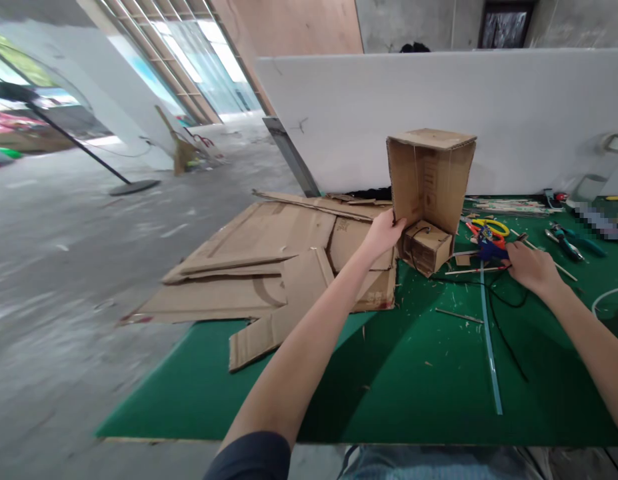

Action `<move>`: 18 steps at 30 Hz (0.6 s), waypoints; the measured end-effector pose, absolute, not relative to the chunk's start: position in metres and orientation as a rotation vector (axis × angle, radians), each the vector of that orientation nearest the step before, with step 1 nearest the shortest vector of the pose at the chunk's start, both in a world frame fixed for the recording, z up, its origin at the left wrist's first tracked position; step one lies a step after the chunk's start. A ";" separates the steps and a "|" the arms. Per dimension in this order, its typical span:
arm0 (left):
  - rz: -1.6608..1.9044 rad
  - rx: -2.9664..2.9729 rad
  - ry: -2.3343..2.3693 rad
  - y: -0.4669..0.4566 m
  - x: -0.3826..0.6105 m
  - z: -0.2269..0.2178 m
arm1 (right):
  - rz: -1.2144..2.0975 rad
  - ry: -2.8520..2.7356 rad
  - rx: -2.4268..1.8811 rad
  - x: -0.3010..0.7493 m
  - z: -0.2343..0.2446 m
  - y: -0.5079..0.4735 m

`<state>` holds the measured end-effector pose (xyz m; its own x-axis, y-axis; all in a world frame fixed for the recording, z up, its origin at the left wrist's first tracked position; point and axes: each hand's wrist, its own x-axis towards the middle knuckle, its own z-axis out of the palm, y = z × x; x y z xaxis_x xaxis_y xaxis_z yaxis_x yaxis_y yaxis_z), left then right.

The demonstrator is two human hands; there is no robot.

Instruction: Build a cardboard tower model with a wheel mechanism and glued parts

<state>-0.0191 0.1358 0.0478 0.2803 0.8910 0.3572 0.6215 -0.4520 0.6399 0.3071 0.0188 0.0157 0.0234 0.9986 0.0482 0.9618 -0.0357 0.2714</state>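
Observation:
An open-fronted cardboard box (433, 177) stands upright on the green table. My left hand (385, 230) grips its left edge, fingers closed on the cardboard. Inside at the bottom sits a smaller cardboard box (429, 250) with a black cord over it. To the right, my right hand (531, 265) is closed at a dark blue, blade-like piece (491, 251); its fingertips are partly hidden. Beside that piece lie scissors with yellow handles (496, 228) and ones with orange handles (473, 230). A black cable (496, 313) trails below the right hand.
Cardboard sheets (269, 233) are stacked at left, overhanging the green table (189, 393). A clear blue strip (490, 353), a thin stick (459, 315) and pliers (563, 241) lie on the right. A white panel (349, 120) rises behind. Thin sticks (513, 207) lie near it.

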 end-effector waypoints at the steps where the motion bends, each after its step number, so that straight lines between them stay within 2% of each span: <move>1: 0.979 2.172 1.314 0.137 -0.021 0.047 | 0.349 2.056 2.155 0.309 0.017 0.020; 9: 1.106 2.132 1.047 0.158 -0.022 0.027 | 0.412 2.034 2.399 0.327 0.025 0.060; 14: 1.225 1.982 0.915 0.162 -0.019 0.014 | 0.149 2.036 2.528 0.331 0.017 0.088; 18: 1.037 1.827 0.740 0.160 -0.026 0.019 | -0.079 2.292 2.714 0.330 0.033 0.090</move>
